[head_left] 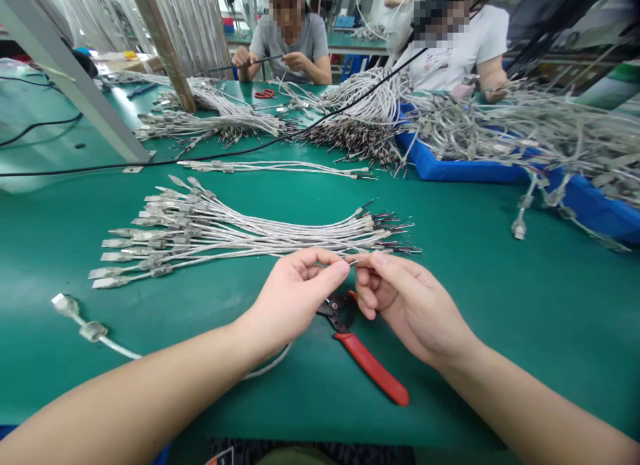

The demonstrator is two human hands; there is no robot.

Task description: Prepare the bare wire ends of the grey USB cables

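Observation:
My left hand (300, 288) pinches the wire end of a white USB cable (120, 348) between thumb and forefinger. That cable runs back under my left forearm, its plug lying on the table at the left. My right hand (410, 295) closes thumb and forefinger on the thin wire tip sticking out of the left fingers. Beneath both hands lies a wire stripper (373, 368) with red handles, its dark jaws partly hidden by my fingers. Just beyond my hands a bundle of white USB cables (250, 232) is spread out, plugs to the left, bare wire ends to the right.
A few cables (280, 166) lie behind the bundle. Blue trays (450, 170) heaped with cables stand at the right, and more cable piles (360, 105) farther back. A black cord (210, 160) crosses the table near a metal post (75, 72). Two people sit opposite.

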